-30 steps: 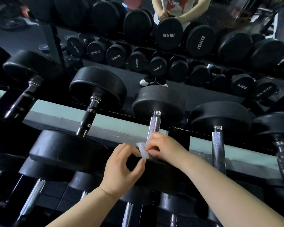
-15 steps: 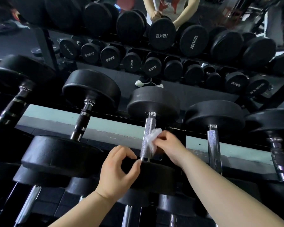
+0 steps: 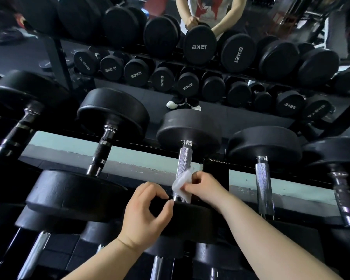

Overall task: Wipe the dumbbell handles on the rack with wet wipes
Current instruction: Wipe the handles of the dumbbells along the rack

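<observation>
Behind the rack (image 3: 215, 168) a mirror (image 3: 240, 120) fills the wall and throws back rows of black dumbbells with reversed weight markings, a dark floor, and a standing person in a white printed shirt whose hands rest on one of the reflected weights. Between the rack's black rails you can see a pale green band (image 3: 69, 146) with a scuffed grey edge beneath it. You are looking down on the top tier, where black round-headed dumbbells lie side by side with their handles pointing away from you. The middle dumbbell (image 3: 188, 128) has a knurled chrome handle (image 3: 185, 160), and your white wet wipe (image 3: 182, 183) is pressed against the lower part of that handle, just above the near head (image 3: 190, 219). Your right hand (image 3: 205, 185) pinches the wipe, fingers curled round its crumpled edge. Your left hand (image 3: 144, 215) sits at the top rim of the near head with its fingers bent and thumb nearly meeting the fingertips; whether it actually grips the rim cannot be told. Just to the right lies another chrome-handled dumbbell (image 3: 264, 186), and to the left one with a darker handle (image 3: 104, 150). Below, the lower tier (image 3: 35, 253) shows more chrome handles in shadow.
</observation>
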The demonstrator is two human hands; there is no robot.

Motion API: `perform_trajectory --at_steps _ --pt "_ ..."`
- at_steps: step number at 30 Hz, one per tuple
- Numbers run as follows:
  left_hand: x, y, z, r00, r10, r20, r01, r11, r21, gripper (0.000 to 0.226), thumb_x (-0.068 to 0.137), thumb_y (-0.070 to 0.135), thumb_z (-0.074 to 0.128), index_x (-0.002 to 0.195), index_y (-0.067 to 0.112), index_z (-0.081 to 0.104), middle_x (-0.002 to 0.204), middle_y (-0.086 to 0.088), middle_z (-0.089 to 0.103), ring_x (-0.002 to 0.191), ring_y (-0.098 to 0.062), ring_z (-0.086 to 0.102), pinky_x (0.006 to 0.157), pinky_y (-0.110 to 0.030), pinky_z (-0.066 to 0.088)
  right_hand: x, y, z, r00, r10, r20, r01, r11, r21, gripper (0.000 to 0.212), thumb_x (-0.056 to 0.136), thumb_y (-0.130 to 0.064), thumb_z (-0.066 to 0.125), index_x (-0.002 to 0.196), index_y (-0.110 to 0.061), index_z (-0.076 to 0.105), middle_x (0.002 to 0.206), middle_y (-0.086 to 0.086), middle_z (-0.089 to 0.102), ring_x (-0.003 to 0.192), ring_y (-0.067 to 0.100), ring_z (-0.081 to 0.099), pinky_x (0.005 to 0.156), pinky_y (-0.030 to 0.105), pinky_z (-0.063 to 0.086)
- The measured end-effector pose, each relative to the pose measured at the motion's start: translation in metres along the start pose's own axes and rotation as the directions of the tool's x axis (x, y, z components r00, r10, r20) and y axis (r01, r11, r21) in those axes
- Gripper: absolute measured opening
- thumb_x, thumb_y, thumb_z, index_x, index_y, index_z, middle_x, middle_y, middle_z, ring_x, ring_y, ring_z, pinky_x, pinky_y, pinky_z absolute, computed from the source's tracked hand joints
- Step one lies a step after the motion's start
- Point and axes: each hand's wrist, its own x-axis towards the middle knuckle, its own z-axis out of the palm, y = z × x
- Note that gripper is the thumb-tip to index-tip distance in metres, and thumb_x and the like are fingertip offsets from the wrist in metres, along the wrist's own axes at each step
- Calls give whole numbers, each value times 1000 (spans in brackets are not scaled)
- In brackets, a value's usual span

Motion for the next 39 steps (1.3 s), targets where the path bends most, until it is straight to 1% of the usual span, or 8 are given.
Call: perform_trajectory --at_steps 4,9,16,19,23,27,30,39 --pt "0 0 0 1000 2 2 -2 1000 -2 6 72 36 50 75 32 46 83 28 51 76 4 47 70 -5 37 3 -6 -4 997 -45 -56 43 998 -46 17 79 -12 62 71 -17 47 68 -6 48 60 6 45 52 17 35" --pt "-1 1 0 999 29 -28 -28 999 34 6 73 34 50 75 32 46 71 25 47 78 7 45 72 -4 35 11 -16 2 961 -105 -257 122 991 53 14 80 -13 58 88 -9 48 78 -5 47 74 13 48 67 27 43" --pt "-3 2 0 998 -1 -59 4 999 52 8 70 36 50 73 32 44 71 20 47 73 4 43 70 -4 34 -7 -3 2 999 -43 -4 40 964 -263 22 77 -16 62 65 -22 45 69 -8 47 60 5 43 51 18 31" --pt "-3 2 0 998 -18 -54 20 999 36 9 70 37 50 68 32 43 69 20 47 73 2 45 69 -5 35 -7 -8 0 992 -110 -65 92 967 -236 20 79 -12 59 67 -19 44 70 -6 46 60 7 42 48 16 32" --pt "-3 2 -1 998 -22 -53 23 1000 16 10 70 38 50 68 39 40 75 22 51 76 3 47 68 -6 36 8 -19 -9 949 -186 -255 180 982 -50 16 85 -7 52 101 -11 54 96 -2 54 83 12 49 62 18 39" --pt "-2 1 0 999 -14 -42 14 1000 18 9 70 38 50 70 33 43 80 26 50 75 4 46 68 -5 36 7 -16 -3 918 -272 -288 218 954 -206 14 85 -9 50 99 -11 51 103 2 49 85 21 53 67 26 44" --pt "-3 0 0 999 -14 -48 14 1000 9 9 69 38 51 73 34 44 80 28 49 74 4 46 68 -5 36 -8 -4 1 934 -317 -163 257 916 -308 11 86 -8 49 81 -18 49 97 -3 43 76 18 54 52 9 40" --pt "2 13 -8 995 -91 44 91 996 11 8 77 33 57 83 34 52 78 23 48 80 7 47 77 -9 38 -23 -22 -10 893 -374 -250 388 921 7 16 84 -5 58 75 -18 58 92 -6 48 77 9 52 62 1 40"
